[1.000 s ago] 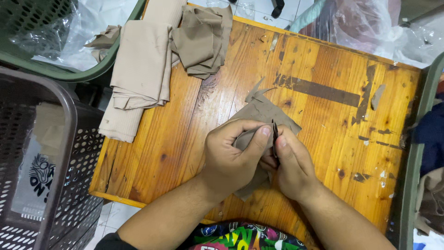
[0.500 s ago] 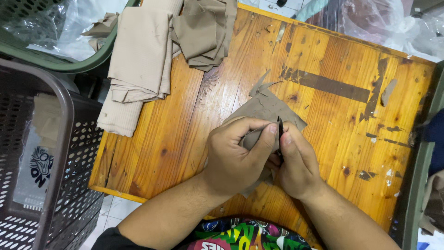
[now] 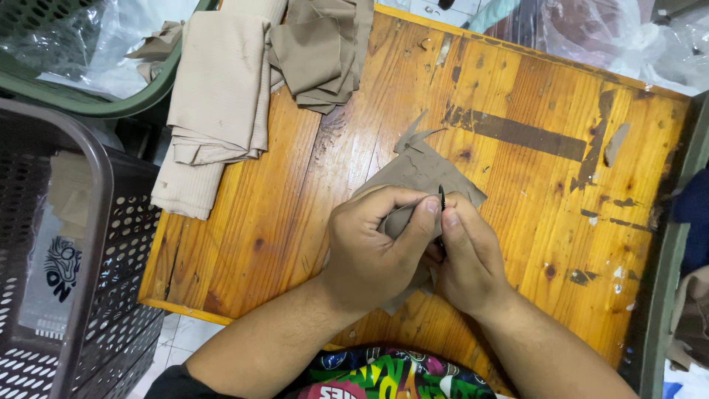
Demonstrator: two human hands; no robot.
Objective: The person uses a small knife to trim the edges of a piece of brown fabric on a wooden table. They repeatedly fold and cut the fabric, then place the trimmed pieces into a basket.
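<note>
A small brown fabric piece (image 3: pixel 421 168) lies on the worn wooden table (image 3: pixel 517 185), partly covered by both hands. My left hand (image 3: pixel 373 247) pinches the fabric between thumb and forefinger. My right hand (image 3: pixel 465 258) presses against it from the right and grips a small dark tool (image 3: pixel 442 196), whose tip sticks up between the two hands. Most of the tool is hidden by the fingers.
Folded beige cloth (image 3: pixel 218 96) and crumpled brown pieces (image 3: pixel 317 52) lie at the table's far left. A dark perforated basket (image 3: pixel 66 244) stands at the left, a green basket (image 3: pixel 66 59) behind it. Plastic bags (image 3: pixel 613 37) lie beyond the far edge.
The hands stay together on the fabric; the fingers have shifted slightly around the tool. The view has moved a little, nothing else changed.
</note>
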